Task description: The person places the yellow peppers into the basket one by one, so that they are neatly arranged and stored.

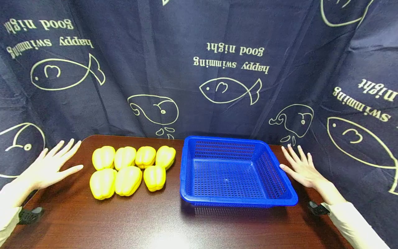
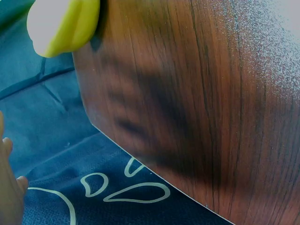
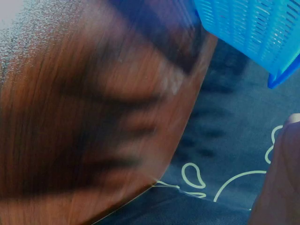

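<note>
Several yellow bell peppers [image 1: 128,181] stand in two rows on the left half of the brown table [image 1: 133,221]. Right of them sits a blue plastic basket [image 1: 239,200] with slotted walls and nothing inside. My left hand [image 1: 51,166] is spread at the table's left edge, fingers straight, apart from the peppers. With fingers fanned out, my right hand [image 1: 301,167] is just beyond the basket's right rim. In the left wrist view, one pepper [image 2: 77,28] shows at the top left and part of the hand [image 2: 10,183] at the left edge. Neither hand holds anything.
A dark blue curtain [image 1: 174,62] with fish drawings and upside-down lettering hangs behind and beside the table. Dark bands [image 1: 318,208] circle both wrists below light sleeves. Bright glare lies on the table's front, and hand shadows fall across the wood in both wrist views.
</note>
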A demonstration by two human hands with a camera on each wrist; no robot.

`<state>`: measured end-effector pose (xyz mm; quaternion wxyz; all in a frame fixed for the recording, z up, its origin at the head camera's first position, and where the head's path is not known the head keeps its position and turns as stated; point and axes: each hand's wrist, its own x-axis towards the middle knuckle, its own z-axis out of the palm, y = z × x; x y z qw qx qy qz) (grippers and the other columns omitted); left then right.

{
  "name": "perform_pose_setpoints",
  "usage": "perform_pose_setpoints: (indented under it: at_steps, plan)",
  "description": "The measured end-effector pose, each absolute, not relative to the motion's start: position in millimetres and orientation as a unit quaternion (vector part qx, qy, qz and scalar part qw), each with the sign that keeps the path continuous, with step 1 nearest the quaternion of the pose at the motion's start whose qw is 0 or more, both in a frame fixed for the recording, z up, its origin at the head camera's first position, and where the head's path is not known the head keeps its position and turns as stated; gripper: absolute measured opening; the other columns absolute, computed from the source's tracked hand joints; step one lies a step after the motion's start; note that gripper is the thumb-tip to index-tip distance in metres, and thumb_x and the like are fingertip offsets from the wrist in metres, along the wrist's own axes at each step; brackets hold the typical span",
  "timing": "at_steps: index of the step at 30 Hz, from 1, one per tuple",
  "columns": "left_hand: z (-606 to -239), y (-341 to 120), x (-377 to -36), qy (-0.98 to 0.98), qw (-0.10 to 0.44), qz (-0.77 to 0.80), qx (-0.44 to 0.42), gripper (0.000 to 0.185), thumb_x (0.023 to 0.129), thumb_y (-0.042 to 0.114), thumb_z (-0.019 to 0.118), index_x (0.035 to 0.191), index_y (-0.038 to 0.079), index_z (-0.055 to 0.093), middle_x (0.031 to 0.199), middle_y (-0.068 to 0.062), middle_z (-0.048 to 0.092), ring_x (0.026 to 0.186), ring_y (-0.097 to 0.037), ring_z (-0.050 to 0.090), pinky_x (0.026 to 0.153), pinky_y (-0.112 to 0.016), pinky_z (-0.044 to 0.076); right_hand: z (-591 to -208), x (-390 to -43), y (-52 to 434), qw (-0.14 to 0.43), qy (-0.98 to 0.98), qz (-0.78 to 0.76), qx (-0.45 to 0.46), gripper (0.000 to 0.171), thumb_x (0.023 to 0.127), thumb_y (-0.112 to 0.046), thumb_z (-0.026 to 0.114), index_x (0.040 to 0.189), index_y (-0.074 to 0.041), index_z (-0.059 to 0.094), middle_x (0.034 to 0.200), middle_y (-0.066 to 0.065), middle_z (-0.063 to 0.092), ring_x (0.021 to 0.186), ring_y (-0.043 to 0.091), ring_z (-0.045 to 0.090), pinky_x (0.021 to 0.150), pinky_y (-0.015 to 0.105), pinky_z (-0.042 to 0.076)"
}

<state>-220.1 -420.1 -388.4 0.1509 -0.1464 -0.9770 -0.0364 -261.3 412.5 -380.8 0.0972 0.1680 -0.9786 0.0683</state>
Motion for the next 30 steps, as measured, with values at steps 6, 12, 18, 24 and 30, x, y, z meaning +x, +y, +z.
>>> perform_pose_setpoints:
  at_steps: [6,12,18,24,30]
  plan:
    - [-386,-417,-220,-0.977,0.147,-0.041,-0.146,0.086,0.091,0.045,0.058,0.155,0.023,0.005,0.159,-0.021,0.012,0.147,-0.043,0.001,0.11,-0.071,-0.004,-380,-262,413,0.098,-0.979,0.071,0.166,0.07,0.1,-0.042,0.042,0.155,-0.021,0.004,0.158,0.025,0.009,0.143,0.05,-0.01,0.104,0.076,-0.003]
    - [-387,-416,-220,-0.979,0.135,-0.071,-0.134,0.085,0.092,0.043,0.057,0.155,0.026,0.002,0.16,-0.019,0.01,0.147,-0.043,0.001,0.108,-0.074,-0.001,-379,-263,412,0.091,-0.979,0.08,0.162,0.069,0.101,-0.042,0.04,0.155,-0.02,0.005,0.159,0.024,0.008,0.143,0.051,-0.005,0.103,0.077,-0.002]
    - [-395,-419,-221,-0.971,0.157,-0.104,-0.146,0.083,0.093,0.037,0.059,0.155,0.019,0.008,0.157,-0.025,0.016,0.143,-0.051,0.011,0.105,-0.071,0.013,-379,-264,411,0.113,-0.973,0.101,0.172,0.067,0.1,-0.038,0.044,0.155,-0.018,0.012,0.158,0.023,0.014,0.141,0.051,0.01,0.104,0.075,0.008]
    - [-402,-418,-220,-0.96,0.165,-0.176,-0.14,0.076,0.095,0.031,0.057,0.155,0.014,0.014,0.155,-0.028,0.021,0.143,-0.047,0.015,0.122,-0.037,-0.006,-383,-266,411,0.158,-0.952,0.166,0.201,0.063,0.096,-0.028,0.055,0.15,-0.007,0.029,0.147,0.032,0.032,0.13,0.054,0.028,0.098,0.069,0.024]
    - [-405,-408,-213,-0.955,0.153,-0.228,-0.115,0.072,0.097,0.03,0.053,0.154,0.007,0.014,0.151,-0.033,0.024,0.138,-0.055,0.019,0.114,-0.063,0.006,-383,-266,407,0.169,-0.93,0.251,0.206,0.059,0.093,-0.017,0.062,0.144,0.0,0.037,0.136,0.03,0.048,0.119,0.037,0.047,0.1,0.032,0.037]
